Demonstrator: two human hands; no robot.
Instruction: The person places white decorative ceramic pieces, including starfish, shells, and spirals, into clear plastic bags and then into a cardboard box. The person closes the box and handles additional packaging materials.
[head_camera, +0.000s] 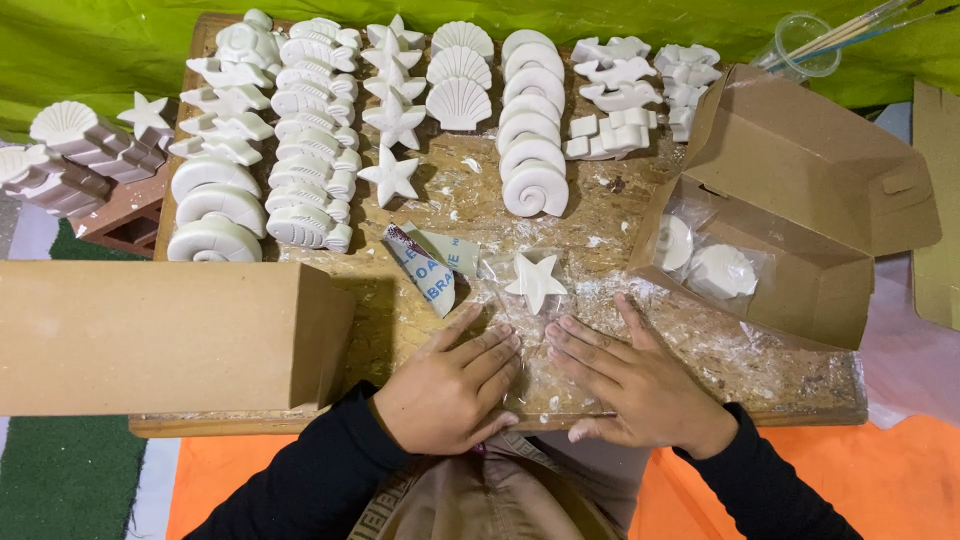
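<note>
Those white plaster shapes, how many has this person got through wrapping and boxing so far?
Done: two wrapped pieces lie in the open cardboard box. In hand: the left hand and right hand press flat a clear plastic sheet with one white star on it. Left: rows of shells, stars and spirals sit unwrapped on the board, so most remains.

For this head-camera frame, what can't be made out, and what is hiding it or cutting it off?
- Head view: the clear plastic sheet has edges lost in glare under the left hand and right hand.
- Head view: the pale piece in the open brown cardboard box is half hidden by the box wall, so its shape is unclear.
- Head view: the closed brown cardboard box hides its contents.
- Head view: the thin paintbrushes in the clear plastic cup are cut off by the top edge.
</note>
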